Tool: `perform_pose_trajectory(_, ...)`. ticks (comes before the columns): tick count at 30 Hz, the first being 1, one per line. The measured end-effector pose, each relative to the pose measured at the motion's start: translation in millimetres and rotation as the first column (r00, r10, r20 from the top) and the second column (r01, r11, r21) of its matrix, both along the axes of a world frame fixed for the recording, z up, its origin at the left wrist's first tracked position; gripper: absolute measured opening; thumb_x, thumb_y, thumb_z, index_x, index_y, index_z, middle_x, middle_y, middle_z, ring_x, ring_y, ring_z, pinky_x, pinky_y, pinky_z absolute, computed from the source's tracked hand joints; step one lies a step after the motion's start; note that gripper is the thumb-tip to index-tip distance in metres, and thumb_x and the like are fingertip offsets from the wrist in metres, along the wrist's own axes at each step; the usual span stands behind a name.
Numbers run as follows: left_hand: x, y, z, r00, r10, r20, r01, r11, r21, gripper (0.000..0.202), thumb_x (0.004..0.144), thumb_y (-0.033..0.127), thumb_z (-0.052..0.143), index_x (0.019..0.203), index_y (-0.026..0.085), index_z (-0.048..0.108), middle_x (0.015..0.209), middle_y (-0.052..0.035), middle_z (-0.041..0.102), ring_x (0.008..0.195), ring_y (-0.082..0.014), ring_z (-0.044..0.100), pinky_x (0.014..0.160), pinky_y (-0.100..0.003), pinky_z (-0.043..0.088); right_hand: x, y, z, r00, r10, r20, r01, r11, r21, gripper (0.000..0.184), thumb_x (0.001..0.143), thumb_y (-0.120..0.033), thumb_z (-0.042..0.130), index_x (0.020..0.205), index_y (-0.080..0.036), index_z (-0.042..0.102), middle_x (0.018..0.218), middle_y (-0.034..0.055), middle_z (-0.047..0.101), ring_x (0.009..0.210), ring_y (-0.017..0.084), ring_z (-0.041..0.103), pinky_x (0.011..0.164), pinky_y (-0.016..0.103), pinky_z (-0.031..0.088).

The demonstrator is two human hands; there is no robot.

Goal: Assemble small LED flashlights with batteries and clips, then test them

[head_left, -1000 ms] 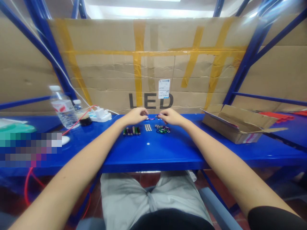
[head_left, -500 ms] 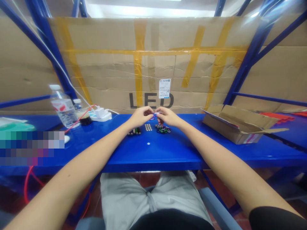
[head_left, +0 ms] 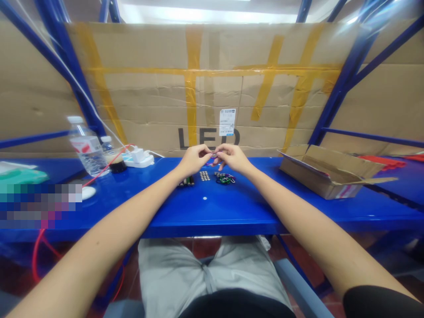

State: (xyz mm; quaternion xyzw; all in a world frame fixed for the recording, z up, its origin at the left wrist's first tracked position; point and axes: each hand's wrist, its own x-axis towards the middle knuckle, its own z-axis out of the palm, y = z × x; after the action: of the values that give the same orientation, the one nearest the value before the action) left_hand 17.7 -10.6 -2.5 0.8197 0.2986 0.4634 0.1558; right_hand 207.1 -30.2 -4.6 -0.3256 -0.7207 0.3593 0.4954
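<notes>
My left hand [head_left: 196, 159] and my right hand [head_left: 232, 158] meet over the back of the blue table, fingertips pinched together. Between them is a small purple piece with a shiny silver part, mostly covered by the fingers. Another purple piece [head_left: 208, 164] lies just beneath the hands. In front of them, small silver button-like discs [head_left: 204, 176] sit in neat rows. Several dark slim tubes [head_left: 190, 181] lie side by side below my left hand, partly hidden by the wrist. Under my right hand is a little heap of green, purple and silver carabiner-like clips [head_left: 225, 178].
An open cardboard box [head_left: 326, 174] stands at the right. On the left are a water bottle [head_left: 86, 148], a smaller bottle with dark liquid [head_left: 115, 162], a white power strip [head_left: 141, 160] and a red cable [head_left: 112, 161]. A large cardboard sheet [head_left: 149, 101] closes off the back.
Both hands have risen slightly, and the right fingers have shifted around the small purple piece. The things on the table stay where they were.
</notes>
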Motion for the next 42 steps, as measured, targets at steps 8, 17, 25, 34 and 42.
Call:
perform_pose_trajectory(8,4.4,-8.1,1.0,1.0,0.006,0.012,-0.007,0.998,0.066,0.007,0.086,0.021,0.063,0.084,0.016,0.069,0.081,-0.0022,0.072,0.075,-0.015,0.063,0.073,-0.028,0.047,0.0,-2.0,0.8,0.998,-0.036,0.053,0.04,0.997,-0.072,0.009,0.094,-0.018,0.058,0.085,-0.016,0.054,0.062,0.0019,0.066,0.061,0.018,0.072,0.041,0.022,0.055)
perform_pose_trajectory(17,7.4,-7.4,0.4,0.997,0.069,0.021,-0.071,0.986,0.154,0.007,0.087,0.02,0.063,0.081,0.017,0.064,0.078,-0.0007,0.068,0.073,-0.0134,0.06,0.072,-0.027,0.047,-3.8,-5.4,2.0,0.987,-0.076,0.141,0.095,0.986,-0.134,0.012,0.094,-0.017,0.059,0.086,-0.017,0.05,0.067,0.0042,0.07,0.06,0.017,0.071,0.045,0.024,0.056)
perform_pose_trajectory(25,4.6,9.5,-5.6,0.981,0.174,-0.08,-0.163,0.978,0.131,0.025,0.093,0.013,0.049,0.104,0.018,0.071,0.094,-0.0074,0.069,0.092,-0.0193,0.063,0.089,-0.036,0.049,21.4,1.4,8.3,0.866,-0.289,0.408,0.327,0.945,-0.023,0.008,0.094,-0.01,0.055,0.087,-0.014,0.056,0.071,0.0079,0.072,0.055,0.014,0.066,0.044,0.022,0.05)
perform_pose_trajectory(34,10.4,13.0,-16.4,0.995,0.029,-0.092,-0.046,0.981,-0.19,0.011,0.089,0.011,0.052,0.088,0.017,0.061,0.071,-0.0021,0.068,0.069,-0.0156,0.068,0.07,-0.029,0.052,35.2,5.5,13.1,0.72,-0.311,0.621,0.399,0.917,-0.003,0.012,0.088,-0.015,0.059,0.082,-0.011,0.069,0.072,0.008,0.071,0.055,0.012,0.062,0.049,0.021,0.049)
perform_pose_trajectory(42,19.7,17.2,-23.7,0.95,0.122,-0.288,-0.12,0.992,0.024,0.006,0.083,0.02,0.066,0.078,0.018,0.069,0.087,-0.0066,0.072,0.083,-0.0207,0.065,0.079,-0.035,0.05,37.3,-0.8,19.4,0.621,-0.267,0.737,0.417,0.909,-0.022,0.015,0.076,-0.015,0.065,0.08,-0.012,0.079,0.062,0.0021,0.065,0.048,0.011,0.05,0.05,0.026,0.043)
